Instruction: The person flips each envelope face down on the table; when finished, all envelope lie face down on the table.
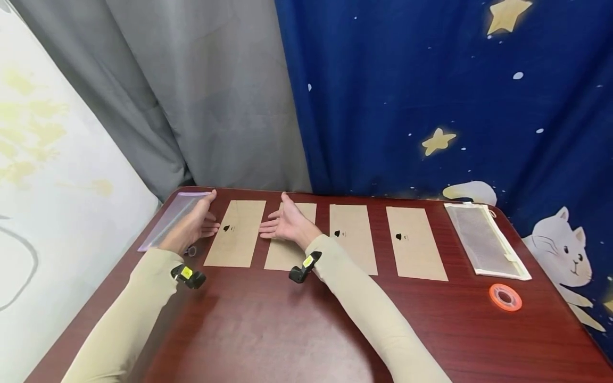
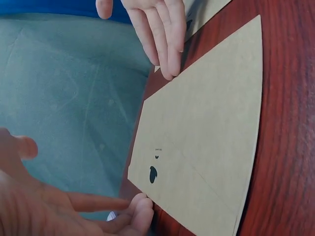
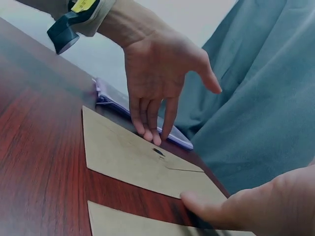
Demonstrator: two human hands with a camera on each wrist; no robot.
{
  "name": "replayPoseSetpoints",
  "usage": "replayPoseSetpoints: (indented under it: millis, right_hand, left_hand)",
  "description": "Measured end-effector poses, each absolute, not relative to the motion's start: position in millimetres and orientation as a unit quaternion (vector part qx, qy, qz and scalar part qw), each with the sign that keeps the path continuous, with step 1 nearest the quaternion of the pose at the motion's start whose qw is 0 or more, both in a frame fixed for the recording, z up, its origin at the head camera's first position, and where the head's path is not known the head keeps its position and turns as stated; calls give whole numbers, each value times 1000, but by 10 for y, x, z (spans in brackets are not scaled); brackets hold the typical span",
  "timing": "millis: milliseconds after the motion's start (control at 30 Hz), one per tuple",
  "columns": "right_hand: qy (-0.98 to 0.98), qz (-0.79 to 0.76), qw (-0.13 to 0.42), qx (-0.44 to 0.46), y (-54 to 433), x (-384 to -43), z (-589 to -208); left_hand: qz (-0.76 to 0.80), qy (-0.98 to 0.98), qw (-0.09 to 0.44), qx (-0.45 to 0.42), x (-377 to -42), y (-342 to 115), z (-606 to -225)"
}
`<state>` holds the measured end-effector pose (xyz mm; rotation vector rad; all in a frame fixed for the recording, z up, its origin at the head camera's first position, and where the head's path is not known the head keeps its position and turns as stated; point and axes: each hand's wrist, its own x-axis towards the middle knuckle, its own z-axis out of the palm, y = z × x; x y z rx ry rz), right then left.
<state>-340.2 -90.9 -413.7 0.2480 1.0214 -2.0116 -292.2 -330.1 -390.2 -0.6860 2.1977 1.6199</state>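
Observation:
My left hand point(image 1: 195, 223) is held open at the left edge of the leftmost brown kraft-paper rectangle point(image 1: 237, 244), which lies flat and bears a small black hat print. In the left wrist view, the fingertips are right at its edge. On the other side, my right hand point(image 1: 289, 223) has its fingers extended and palm facing left, over the gap and part of the second kraft-paper rectangle point(image 1: 282, 258). That one is partly hidden by the hand and wrist. The right wrist view shows both hands flanking the leftmost rectangle, nothing held in either.
Two more kraft-paper rectangles lie in the same row, a third point(image 1: 354, 239) and a rightmost one point(image 1: 416, 244). A purple-edged translucent zip pouch point(image 1: 165, 221) is at the left, a white-edged mesh pouch point(image 1: 483, 239) at the right. An orange ring point(image 1: 505, 297) lies before it. Curtains hang behind.

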Motion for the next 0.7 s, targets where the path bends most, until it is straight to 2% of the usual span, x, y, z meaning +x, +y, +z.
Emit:
replayPoseSetpoints:
  millis: [300,400,500,700]
  right_hand:
    - [451,-780,419,114,-1003,-3404,-4138]
    - [483,-772,400,104,-1034,-3378,-4158]
    - [560,-753,341,62,-1068,-3315,-4160]
    - [712,-682,170,-16,-1135,-3146,-4175]
  left_hand:
    - [560,774,160,-250,-2942,-3244,-3940]
    - [561,775,158,-244,-2932,-3250,-3940]
    - [565,779,162,-216,-2931,-3296,-3925]
    - [585,778,162,-161,-2916,-3385,-3859]
